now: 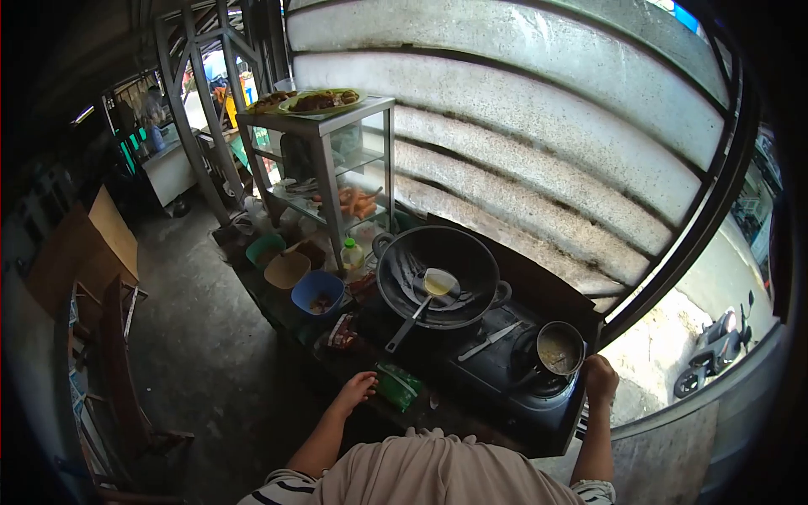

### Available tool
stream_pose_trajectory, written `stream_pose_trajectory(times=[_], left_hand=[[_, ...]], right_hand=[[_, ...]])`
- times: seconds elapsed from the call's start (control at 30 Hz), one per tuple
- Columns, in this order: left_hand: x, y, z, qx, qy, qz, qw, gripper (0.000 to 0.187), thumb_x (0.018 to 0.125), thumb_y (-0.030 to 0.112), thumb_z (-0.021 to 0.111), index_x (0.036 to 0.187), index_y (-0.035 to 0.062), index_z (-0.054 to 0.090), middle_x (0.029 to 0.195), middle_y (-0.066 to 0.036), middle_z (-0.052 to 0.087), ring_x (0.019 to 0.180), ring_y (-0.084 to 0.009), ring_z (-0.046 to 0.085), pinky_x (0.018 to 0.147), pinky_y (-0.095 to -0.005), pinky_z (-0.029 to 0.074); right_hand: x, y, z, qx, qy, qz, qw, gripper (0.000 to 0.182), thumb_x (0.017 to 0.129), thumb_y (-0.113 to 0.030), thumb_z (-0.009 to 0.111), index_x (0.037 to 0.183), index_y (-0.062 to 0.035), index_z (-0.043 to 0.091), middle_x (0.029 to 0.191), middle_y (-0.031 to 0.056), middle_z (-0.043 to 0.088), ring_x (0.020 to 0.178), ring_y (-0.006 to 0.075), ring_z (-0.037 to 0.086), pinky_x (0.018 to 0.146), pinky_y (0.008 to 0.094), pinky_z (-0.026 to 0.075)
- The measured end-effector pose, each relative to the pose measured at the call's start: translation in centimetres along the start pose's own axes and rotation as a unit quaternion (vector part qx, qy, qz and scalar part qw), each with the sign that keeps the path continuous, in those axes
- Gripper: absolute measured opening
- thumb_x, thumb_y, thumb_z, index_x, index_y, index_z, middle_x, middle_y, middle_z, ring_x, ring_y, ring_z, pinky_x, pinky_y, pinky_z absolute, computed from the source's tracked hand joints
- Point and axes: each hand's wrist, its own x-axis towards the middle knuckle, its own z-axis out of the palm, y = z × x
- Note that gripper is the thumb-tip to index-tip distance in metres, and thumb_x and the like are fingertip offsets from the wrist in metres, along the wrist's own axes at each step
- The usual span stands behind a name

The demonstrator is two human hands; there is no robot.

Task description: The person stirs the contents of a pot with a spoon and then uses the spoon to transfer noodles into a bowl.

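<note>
My left hand [359, 390] is beside a green plastic packet [397, 387] at the counter's front edge. Its fingers are loosely bent and apart, with nothing seen in them. At the stove's right end, my right hand [602, 380] is closed; whatever it may grip is hidden. Close to it, a small pot [560, 349] with pale contents sits on the right burner. A large dark wok [438, 252] stands on the left burner. Across it lies a spatula [407, 326], its blade near yellowish liquid. Between the burners rests a knife [491, 340].
Left of the wok stand a blue bowl [318, 290], a tan bowl [287, 270], a green bowl [265, 250] and a green-capped bottle [352, 255]. Behind them rises a glass display case [326, 168] with plates on top. A wooden bench [126, 362] stands at left.
</note>
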Motion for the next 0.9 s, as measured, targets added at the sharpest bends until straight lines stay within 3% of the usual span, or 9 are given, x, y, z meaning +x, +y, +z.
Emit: stream_pose_trajectory(times=[0.13, 0.2, 0.27, 0.3, 0.33, 0.4, 0.47, 0.57, 0.9], left_hand=[[-0.4, 0.1, -3.5, -0.026, 0.022, 0.005, 0.999, 0.035, 0.091, 0.033, 0.053, 0.121, 0.0159, 0.053, 0.105, 0.003, 0.059, 0.082, -0.007, 0.055, 0.071, -0.024, 0.042], [-0.5, -0.3, -5.5, -0.032, 0.023, 0.005, 0.999, 0.034, 0.091, 0.033, 0.052, 0.121, 0.0161, 0.053, 0.105, 0.003, 0.059, 0.081, -0.0071, 0.055, 0.072, -0.0243, 0.042], [-0.5, -0.6, -7.5, -0.037, 0.019, 0.003, 0.999, 0.034, 0.091, 0.033, 0.052, 0.121, 0.0163, 0.053, 0.106, 0.003, 0.059, 0.081, -0.0072, 0.055, 0.072, -0.0246, 0.042], [-0.4, -0.7, -8.7, -0.037, 0.016, 0.001, 0.999, 0.034, 0.091, 0.033, 0.052, 0.121, 0.0163, 0.053, 0.106, 0.003, 0.059, 0.082, -0.0074, 0.056, 0.072, -0.0246, 0.042], [-0.4, -0.6, -9.9, -0.035, 0.013, -0.002, 0.999, 0.034, 0.092, 0.033, 0.052, 0.121, 0.0162, 0.053, 0.106, 0.003, 0.059, 0.082, -0.0075, 0.056, 0.072, -0.0246, 0.042], [-0.3, 0.1, -12.7, -0.029, 0.011, 0.004, 1.0, 0.034, 0.092, 0.033, 0.052, 0.121, 0.0158, 0.053, 0.106, 0.003, 0.059, 0.082, -0.0075, 0.056, 0.073, -0.0246, 0.042], [-0.2, 1.3, -15.9, -0.023, 0.009, 0.011, 1.0, 0.034, 0.092, 0.033, 0.052, 0.121, 0.0154, 0.053, 0.106, 0.003, 0.059, 0.082, -0.0076, 0.056, 0.073, -0.0245, 0.042], [-0.5, 3.2, -20.9, -0.034, 0.042, 0.046, 0.997, 0.037, 0.092, 0.033, 0.052, 0.122, 0.0125, 0.052, 0.106, 0.001, 0.06, 0.082, -0.0083, 0.057, 0.073, -0.024, 0.043], [-0.2, 1.0, -33.9, -0.038, 0.059, 0.011, 0.997, 0.038, 0.092, 0.034, 0.05, 0.123, 0.0125, 0.051, 0.109, -0.001, 0.059, 0.084, -0.0103, 0.057, 0.073, -0.0257, 0.044]], right_hand=[[-1.3, -0.1, 0.2, -0.011, 0.036, 0.075, 0.996, 0.007, 0.08, -0.01, 0.061, 0.083, -0.0065, 0.067, 0.084, 0.011, 0.067, 0.077, 0.0301, 0.065, 0.067, 0.0382, 0.05], [-2.4, 0.8, 1.4, -0.011, 0.114, 0.047, 0.992, 0.007, 0.082, -0.01, 0.061, 0.084, -0.0054, 0.067, 0.083, 0.0096, 0.068, 0.07, 0.0256, 0.065, 0.058, 0.0346, 0.051], [-2.6, -1.7, 1.2, 0.175, 0.121, 0.254, 0.944, 0.01, 0.086, -0.01, 0.059, 0.084, -0.0036, 0.066, 0.082, 0.0059, 0.067, 0.062, 0.0183, 0.063, 0.047, 0.0269, 0.048], [-3.1, 0.5, 3.5, 0.252, 0.183, 0.255, 0.915, 0.01, 0.088, -0.014, 0.059, 0.09, -0.0064, 0.065, 0.083, 0.0006, 0.067, 0.054, 0.0089, 0.056, 0.039, 0.0179, 0.039], [-2.9, -0.6, 3.7, 0.252, 0.185, 0.253, 0.916, 0.01, 0.088, -0.014, 0.059, 0.09, -0.0064, 0.065, 0.083, 0.0006, 0.067, 0.054, 0.0089, 0.056, 0.039, 0.0179, 0.039], [-2.6, -5.1, 2.8, 0.533, 0.19, 0.465, 0.681, 0.012, 0.088, -0.019, 0.06, 0.096, -0.011, 0.063, 0.082, -0.0027, 0.066, 0.052, 0.0043, 0.051, 0.039, 0.0162, 0.034], [-3.2, -6.0, 5.0, 0.686, 0.137, 0.481, 0.528, 0.012, 0.088, -0.025, 0.058, 0.094, -0.0155, 0.061, 0.077, -0.0078, 0.063, 0.052, 0.0004, 0.047, 0.039, 0.0176, 0.034], [-2.6, -10.6, 6.9, 0.738, 0.094, 0.486, 0.459, 0.009, 0.088, -0.022, 0.058, 0.093, -0.0159, 0.062, 0.086, -0.0083, 0.067, 0.05, 0.0002, 0.047, 0.04, 0.0187, 0.035], [-1.3, -30.2, 8.0, 0.863, -0.013, 0.325, 0.386, 0.021, 0.092, -0.014, 0.052, 0.112, -0.0152, 0.058, 0.105, -0.0054, 0.066, 0.069, 0.0044, 0.061, 0.053, 0.0245, 0.048]])
